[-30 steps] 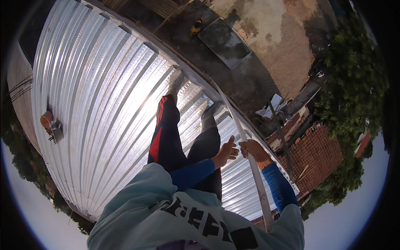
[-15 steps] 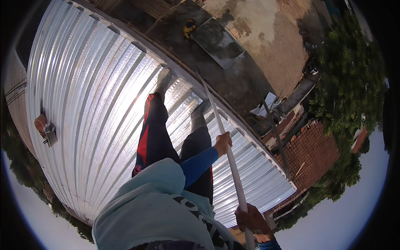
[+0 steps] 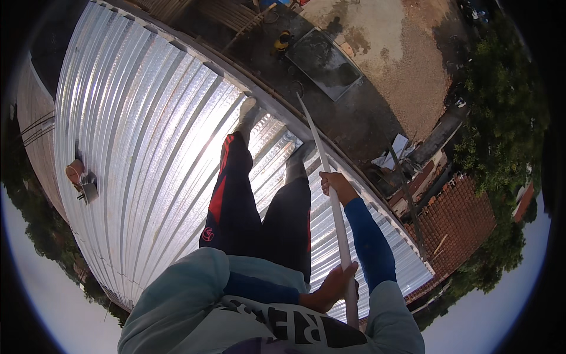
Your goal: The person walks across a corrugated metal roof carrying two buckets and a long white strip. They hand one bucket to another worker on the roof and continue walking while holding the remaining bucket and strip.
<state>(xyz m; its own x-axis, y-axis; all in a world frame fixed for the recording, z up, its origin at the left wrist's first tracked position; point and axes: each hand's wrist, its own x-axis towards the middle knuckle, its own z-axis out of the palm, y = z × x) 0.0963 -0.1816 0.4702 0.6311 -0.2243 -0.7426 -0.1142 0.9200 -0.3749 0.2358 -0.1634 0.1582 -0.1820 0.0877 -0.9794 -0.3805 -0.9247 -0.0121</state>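
Note:
A long pale pole (image 3: 338, 224), perhaps a pipe, runs from beside my torso out past the edge of the metal roof (image 3: 147, 118), its far end over the yard below. My right hand (image 3: 339, 187) is closed round it farther out, with the arm stretched forward in a blue sleeve. Lower down, close to my body, my left hand (image 3: 331, 290) grips the same pole, the forearm crossing in front of my shirt. Both my feet, in light socks, rest on the corrugated sheets near the roof's edge.
On the roof at the left sit a brown bucket-like container (image 3: 75, 171) and a small grey object (image 3: 89, 192). Below the edge, a person in yellow (image 3: 283, 41) is beside a large rectangular frame or basin (image 3: 324, 64). A tiled roof (image 3: 460, 215) and trees lie to the right.
My hands have swapped places along the pole: the right has gone from the near part to farther out, the left has come back near my body. The view has shifted slightly.

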